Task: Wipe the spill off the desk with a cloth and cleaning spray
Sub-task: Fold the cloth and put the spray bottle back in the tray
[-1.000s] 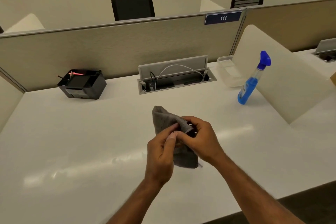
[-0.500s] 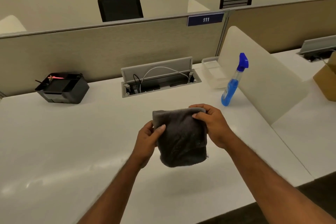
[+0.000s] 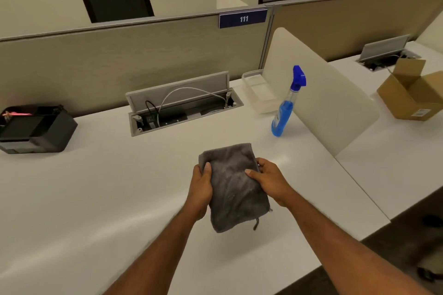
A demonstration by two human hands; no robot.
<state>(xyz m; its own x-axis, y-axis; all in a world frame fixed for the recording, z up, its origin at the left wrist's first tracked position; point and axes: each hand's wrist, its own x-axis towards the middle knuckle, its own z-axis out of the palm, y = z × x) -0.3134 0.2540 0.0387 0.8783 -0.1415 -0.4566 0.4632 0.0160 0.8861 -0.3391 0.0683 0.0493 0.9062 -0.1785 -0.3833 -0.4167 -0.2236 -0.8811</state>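
A grey folded cloth [image 3: 233,187] lies flat between both hands, held just above the white desk [image 3: 96,194]. My left hand [image 3: 201,188] grips its left edge with the thumb on top. My right hand [image 3: 269,181] grips the right edge, thumb pressed on the cloth. A blue spray bottle [image 3: 286,108] stands upright beyond and to the right of the cloth, next to the cream side divider [image 3: 323,93]. I cannot make out any spill on the desk surface.
An open cable box [image 3: 184,108] with wires sits at the desk's back centre. A black organiser [image 3: 36,129] stands far left, a clear plastic tray [image 3: 259,91] behind the bottle. A cardboard box [image 3: 412,93] rests on the neighbouring desk. The desk's front edge runs lower right.
The cloth went from bunched between my fingers to spread out, then folded into a flat rectangle held at both sides. My view shifted right, bringing the cardboard box in.
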